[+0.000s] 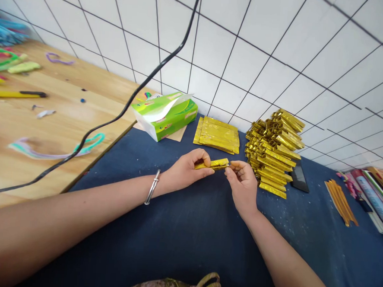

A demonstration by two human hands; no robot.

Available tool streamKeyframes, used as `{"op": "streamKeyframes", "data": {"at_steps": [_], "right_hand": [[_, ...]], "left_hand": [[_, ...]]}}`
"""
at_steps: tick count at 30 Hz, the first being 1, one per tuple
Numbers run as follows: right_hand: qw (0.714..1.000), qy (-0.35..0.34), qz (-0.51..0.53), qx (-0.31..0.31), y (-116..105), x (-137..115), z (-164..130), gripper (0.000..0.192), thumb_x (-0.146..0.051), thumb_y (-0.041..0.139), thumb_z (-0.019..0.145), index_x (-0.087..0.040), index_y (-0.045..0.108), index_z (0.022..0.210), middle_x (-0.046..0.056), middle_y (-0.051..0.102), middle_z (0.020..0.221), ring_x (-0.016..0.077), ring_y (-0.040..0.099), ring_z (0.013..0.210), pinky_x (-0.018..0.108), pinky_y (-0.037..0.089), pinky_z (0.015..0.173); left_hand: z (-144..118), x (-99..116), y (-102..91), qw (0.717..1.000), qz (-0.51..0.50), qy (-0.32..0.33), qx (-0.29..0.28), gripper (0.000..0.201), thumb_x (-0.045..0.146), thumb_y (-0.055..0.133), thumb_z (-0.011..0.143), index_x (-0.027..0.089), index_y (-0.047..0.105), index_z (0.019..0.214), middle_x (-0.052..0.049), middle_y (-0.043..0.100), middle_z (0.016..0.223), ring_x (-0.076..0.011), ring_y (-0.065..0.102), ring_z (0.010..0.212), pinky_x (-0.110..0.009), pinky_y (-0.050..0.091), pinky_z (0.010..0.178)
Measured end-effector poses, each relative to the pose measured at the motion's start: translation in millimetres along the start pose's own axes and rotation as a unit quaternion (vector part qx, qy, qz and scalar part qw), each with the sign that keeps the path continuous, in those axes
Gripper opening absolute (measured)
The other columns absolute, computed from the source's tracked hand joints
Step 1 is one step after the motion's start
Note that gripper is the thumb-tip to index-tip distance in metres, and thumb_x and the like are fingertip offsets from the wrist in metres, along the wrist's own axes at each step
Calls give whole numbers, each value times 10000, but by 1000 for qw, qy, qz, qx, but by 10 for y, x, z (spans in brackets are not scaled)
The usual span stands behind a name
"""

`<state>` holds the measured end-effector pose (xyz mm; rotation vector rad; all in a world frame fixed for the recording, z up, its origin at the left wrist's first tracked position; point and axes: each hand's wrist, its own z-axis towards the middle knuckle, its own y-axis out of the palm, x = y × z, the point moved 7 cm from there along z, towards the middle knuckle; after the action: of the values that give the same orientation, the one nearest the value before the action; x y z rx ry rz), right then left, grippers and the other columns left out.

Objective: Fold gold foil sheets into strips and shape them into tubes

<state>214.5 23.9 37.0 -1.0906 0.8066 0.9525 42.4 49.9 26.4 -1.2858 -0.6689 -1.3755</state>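
Over the blue cloth (pixel 186 230), just in front of the stack of folded gold pieces (pixel 273 155), both hands hold one gold foil strip (pixel 213 164) level between them. The foil looks slick and springy, so a loose pinch could probably let the fold open or the strip slide out; a hard squeeze may crease it crookedly. An elbow swing could also knock the stack beside the right hand (pixel 242 183). Fingers of the left hand (pixel 185 169) are clamped on the strip's left end, thumb beneath; right thumb and forefinger pinch its right tip. Both forearms reach forward, wrists turned inward. Flat gold sheets (pixel 218 134) lie behind.
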Motion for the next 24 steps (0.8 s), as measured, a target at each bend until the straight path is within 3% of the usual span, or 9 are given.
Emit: {"op": "streamKeyframes", "data": {"at_steps": [10, 24], "right_hand": [[999, 44, 26, -20, 35, 50, -5, 205, -374, 599, 807, -189, 581, 894, -13, 581, 763, 112, 569, 671, 258, 473, 648], [991, 82, 100, -35, 86, 97, -29, 192, -387, 604, 808, -202, 579, 852, -22, 603, 726, 94, 570, 590, 221, 460, 557]], "left_hand": [[0, 35, 1, 1000, 17, 5, -4, 160, 251, 624, 764, 167, 491, 794, 8, 511, 825, -103, 477, 742, -242, 412, 706], [-8, -10, 53, 994, -100, -31, -39, 154, 307, 538, 843, 160, 492, 831, 25, 483, 732, -75, 453, 636, -211, 385, 600]]}}
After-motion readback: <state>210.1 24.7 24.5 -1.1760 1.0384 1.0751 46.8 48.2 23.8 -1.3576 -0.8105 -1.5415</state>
